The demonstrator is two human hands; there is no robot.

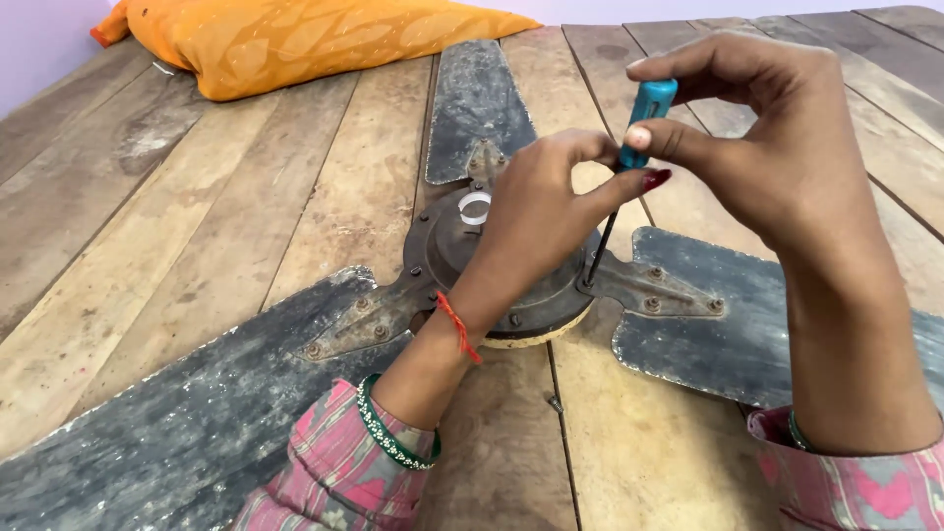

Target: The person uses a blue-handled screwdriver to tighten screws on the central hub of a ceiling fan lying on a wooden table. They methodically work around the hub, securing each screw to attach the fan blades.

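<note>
Holding a thin screwdriver [629, 157] by its blue grip, right hand [777, 147] pinched shut, left hand [541, 211] steadying. Tip at heavy, stiff fan [511, 285] hub; slips easily.

Left hand [536, 211] hides part of fan hub [551, 295]; 3 blades [167, 433] cut off by edges.
</note>
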